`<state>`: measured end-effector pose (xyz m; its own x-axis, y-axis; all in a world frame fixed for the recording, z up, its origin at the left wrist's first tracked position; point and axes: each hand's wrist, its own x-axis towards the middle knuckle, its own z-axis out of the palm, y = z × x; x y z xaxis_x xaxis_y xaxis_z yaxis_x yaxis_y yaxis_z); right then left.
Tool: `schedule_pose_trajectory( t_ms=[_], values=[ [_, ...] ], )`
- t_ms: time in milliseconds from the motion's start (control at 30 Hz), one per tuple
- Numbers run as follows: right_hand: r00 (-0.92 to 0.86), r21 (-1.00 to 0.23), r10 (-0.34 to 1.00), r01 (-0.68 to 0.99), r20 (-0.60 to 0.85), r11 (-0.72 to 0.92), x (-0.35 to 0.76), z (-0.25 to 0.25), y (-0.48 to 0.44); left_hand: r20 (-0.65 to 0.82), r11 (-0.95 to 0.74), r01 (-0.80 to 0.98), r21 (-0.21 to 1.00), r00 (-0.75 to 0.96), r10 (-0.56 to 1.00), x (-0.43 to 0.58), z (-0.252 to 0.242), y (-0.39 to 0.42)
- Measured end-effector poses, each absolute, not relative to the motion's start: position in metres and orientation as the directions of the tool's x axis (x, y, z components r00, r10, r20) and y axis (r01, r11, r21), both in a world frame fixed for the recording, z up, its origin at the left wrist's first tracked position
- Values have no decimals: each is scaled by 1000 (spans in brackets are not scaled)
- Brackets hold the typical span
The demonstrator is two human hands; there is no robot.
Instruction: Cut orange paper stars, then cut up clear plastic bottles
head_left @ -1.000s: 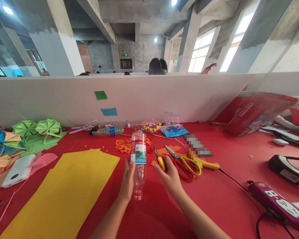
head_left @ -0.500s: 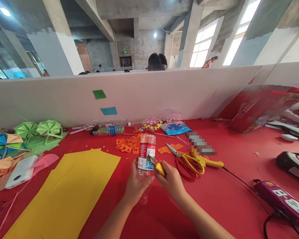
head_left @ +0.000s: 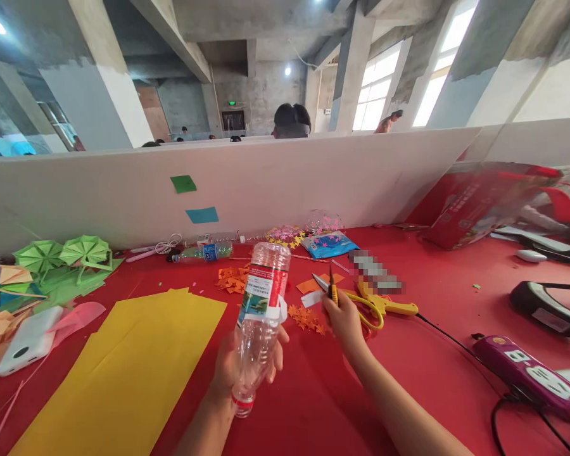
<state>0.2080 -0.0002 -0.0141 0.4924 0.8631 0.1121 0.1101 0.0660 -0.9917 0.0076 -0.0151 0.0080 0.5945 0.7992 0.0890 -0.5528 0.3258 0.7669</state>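
My left hand (head_left: pixel 227 361) is wrapped round a clear plastic bottle (head_left: pixel 259 345), which tilts with its neck and red ring down and its base up. A printed red, white and blue label (head_left: pixel 261 291) is round the bottle; its right edge stands loose as a white flap. To the right, apart from the bottle, my right hand (head_left: pixel 346 322) is closed on a yellow-and-black utility knife (head_left: pixel 333 293), its blade pointing up. Scissors (head_left: pixel 375 313) with red and yellow handles lie partly hidden behind that hand. Orange paper stars (head_left: pixel 308 318) lie between the two hands.
Yellow paper sheets (head_left: pixel 123 367) cover the left of the red table. A yellow glue gun (head_left: pixel 401 308) lies at right, its cord running near a purple power strip (head_left: pixel 527 373). Behind are a green-tinted bottle (head_left: pixel 194 253), a blue packet (head_left: pixel 332 245) and a white partition (head_left: pixel 266 183).
My right hand has drawn the knife away to the right and turned its blade upward. My left hand has tilted and turned the bottle, and a loose label flap now shows.
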Motion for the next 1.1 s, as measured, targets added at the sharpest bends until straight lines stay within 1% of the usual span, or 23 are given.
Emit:
schedule_pose_trajectory(
  t_ms=[100, 167, 233, 300, 367, 400, 433, 467, 500, 567, 633, 700, 800, 900, 1000, 1100],
  values=[
    [395, -999, 918, -2, 43, 48, 206, -9, -5, 11, 315, -528, 789, 524, 852, 6, 9, -14],
    [248, -998, 969, -62, -1, 14, 198, -3, -13, -47, 343, -539, 770, 488, 872, 7, 6, -11],
    [58, -994, 997, -95, -58, -53, 189, 3, -24, -80, 373, -566, 735, 474, 877, 7, 2, -8],
    [-129, -988, 985, -91, -114, -126, 186, 8, -33, -109, 394, -570, 722, 468, 877, 6, -2, -4],
    [-319, -980, 933, -55, -165, -192, 186, 12, -39, -145, 388, -581, 716, 419, 896, 5, -5, 0],
    [-388, -977, 905, -43, -176, -209, 187, 14, -41, -166, 385, -589, 711, 391, 905, 5, -6, 1],
    [-416, -976, 893, -45, -174, -211, 188, 15, -41, -185, 390, -594, 703, 377, 907, 5, -7, 2],
    [-402, -978, 901, -60, -161, -201, 189, 15, -40, -197, 404, -598, 693, 383, 903, 5, -7, 3],
    [-347, -980, 928, -83, -139, -178, 189, 15, -39, -199, 419, -600, 682, 399, 895, 6, -8, 3],
    [-155, -986, 984, -124, -91, -111, 189, 14, -34, -177, 439, -606, 663, 443, 879, 8, -8, 1],
    [-11, -990, 998, -127, -60, -61, 187, 12, -29, -148, 452, -607, 654, 483, 863, 11, -7, -3],
    [64, -994, 997, -106, -39, -32, 184, 8, -26, -132, 460, -595, 659, 511, 850, 14, -7, -6],
    [76, -997, 996, -71, -39, -33, 177, 2, -26, -151, 458, -556, 694, 509, 847, 17, -8, -10],
    [48, -997, 998, -68, -45, -42, 174, 1, -29, -178, 412, -477, 777, 462, 869, 17, -6, -10],
    [48, -996, 999, -85, -24, -20, 175, 5, -32, -136, 280, -348, 895, 385, 913, 18, 1, -13],
    [59, -993, 998, -114, -5, 2, 176, 10, -34, -78, 167, -271, 948, 312, 947, 23, 8, -18]
  ],
)
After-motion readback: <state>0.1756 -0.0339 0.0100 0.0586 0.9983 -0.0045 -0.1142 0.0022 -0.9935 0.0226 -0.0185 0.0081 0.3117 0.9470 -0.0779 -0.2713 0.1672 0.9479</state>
